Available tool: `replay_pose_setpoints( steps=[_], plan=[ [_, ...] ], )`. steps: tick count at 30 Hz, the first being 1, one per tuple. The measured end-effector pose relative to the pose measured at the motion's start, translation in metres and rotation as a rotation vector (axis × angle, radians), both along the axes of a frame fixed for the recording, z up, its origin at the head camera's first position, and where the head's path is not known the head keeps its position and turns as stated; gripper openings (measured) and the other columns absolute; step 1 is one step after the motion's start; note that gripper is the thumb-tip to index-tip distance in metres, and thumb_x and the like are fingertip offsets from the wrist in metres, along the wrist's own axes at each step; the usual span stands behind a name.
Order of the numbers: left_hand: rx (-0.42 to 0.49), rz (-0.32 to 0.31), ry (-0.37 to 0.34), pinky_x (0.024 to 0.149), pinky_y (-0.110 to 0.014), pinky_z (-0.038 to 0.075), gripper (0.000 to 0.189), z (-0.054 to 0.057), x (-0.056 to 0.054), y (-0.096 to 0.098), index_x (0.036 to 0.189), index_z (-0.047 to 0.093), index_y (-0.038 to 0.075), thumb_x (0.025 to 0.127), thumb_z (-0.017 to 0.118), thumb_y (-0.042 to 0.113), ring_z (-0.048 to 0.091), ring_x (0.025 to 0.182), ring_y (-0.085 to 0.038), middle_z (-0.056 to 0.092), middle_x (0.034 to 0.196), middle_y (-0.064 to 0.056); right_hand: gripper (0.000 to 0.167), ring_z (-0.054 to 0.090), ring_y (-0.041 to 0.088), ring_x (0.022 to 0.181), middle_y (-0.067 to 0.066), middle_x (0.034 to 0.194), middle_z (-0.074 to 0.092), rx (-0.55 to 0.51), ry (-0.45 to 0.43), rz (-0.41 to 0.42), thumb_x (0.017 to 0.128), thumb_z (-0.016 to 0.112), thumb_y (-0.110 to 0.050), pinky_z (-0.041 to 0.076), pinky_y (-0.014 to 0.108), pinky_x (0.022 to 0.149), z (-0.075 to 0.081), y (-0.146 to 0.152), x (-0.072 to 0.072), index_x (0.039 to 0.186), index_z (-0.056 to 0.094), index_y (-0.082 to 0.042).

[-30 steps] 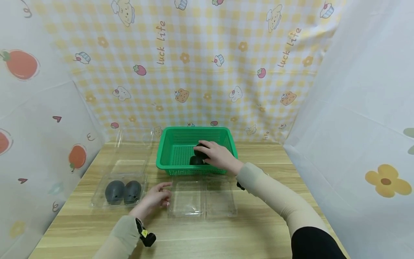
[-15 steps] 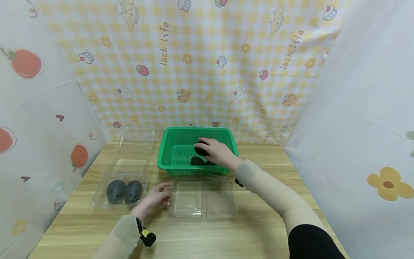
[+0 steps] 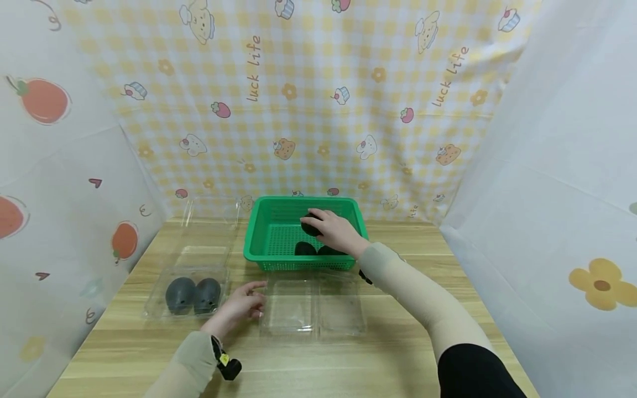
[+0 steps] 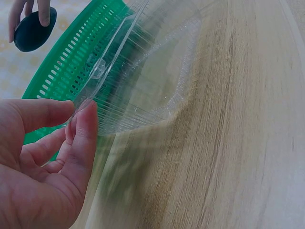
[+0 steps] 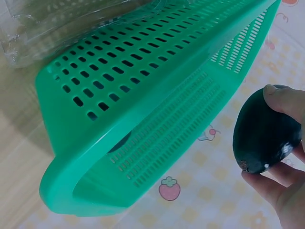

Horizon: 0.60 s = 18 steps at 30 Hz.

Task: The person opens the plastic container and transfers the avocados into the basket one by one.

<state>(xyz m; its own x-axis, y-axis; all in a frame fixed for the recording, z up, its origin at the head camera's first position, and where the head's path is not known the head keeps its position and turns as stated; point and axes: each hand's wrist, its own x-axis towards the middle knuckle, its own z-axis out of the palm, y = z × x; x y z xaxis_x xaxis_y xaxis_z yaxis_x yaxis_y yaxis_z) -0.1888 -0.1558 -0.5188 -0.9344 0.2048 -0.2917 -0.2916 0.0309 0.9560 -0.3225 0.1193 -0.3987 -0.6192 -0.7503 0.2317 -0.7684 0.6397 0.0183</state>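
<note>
My right hand (image 3: 338, 233) grips a dark avocado (image 5: 262, 131), raised over the green basket (image 3: 251, 235); in the right wrist view thumb and fingers curl round it. Two more dark avocados, one at the left (image 3: 305, 249) and one at the right (image 3: 330, 251), lie against the basket's near wall, partly hidden by its rim. On the table before the basket rests an unfolded clear plastic clamshell box (image 3: 290, 305). At its left edge my left hand (image 3: 239, 307) pinches the rim (image 4: 97, 71) between thumb and fingertips, as the left wrist view shows.
A second clear clamshell box (image 3: 161, 315) stands at the left with its lid (image 3: 209, 221) raised; two dark avocados (image 3: 181, 296) sit side by side in it. Patterned cloth (image 3: 318, 110) hangs behind and on both sides of the wooden table (image 3: 308, 370).
My right hand has lifted the avocado slightly, up off the others in the basket, uncovering more of the two below. The left hand stays at the box's edge.
</note>
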Motion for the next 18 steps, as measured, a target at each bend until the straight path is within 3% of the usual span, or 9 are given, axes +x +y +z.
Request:
replay_pose_setpoints(
  steps=[18],
  plan=[
    [-0.017, 0.008, 0.006, 0.057, -0.025, 0.052, 0.054, 0.0, 0.0, 0.001, 0.144, 0.034, -0.009, 0.093, 0.052, -0.004, 0.055, 0.069, -0.017, 0.053, 0.09, -0.013, 0.063, 0.045, 0.032, 0.128, 0.012, 0.15, 0.037, 0.044, 0.018, -0.039, 0.09, 0.071, -0.019, 0.051, 0.041, 0.089, -0.005, 0.0, -0.02, 0.146, 0.044, -0.022]
  ],
)
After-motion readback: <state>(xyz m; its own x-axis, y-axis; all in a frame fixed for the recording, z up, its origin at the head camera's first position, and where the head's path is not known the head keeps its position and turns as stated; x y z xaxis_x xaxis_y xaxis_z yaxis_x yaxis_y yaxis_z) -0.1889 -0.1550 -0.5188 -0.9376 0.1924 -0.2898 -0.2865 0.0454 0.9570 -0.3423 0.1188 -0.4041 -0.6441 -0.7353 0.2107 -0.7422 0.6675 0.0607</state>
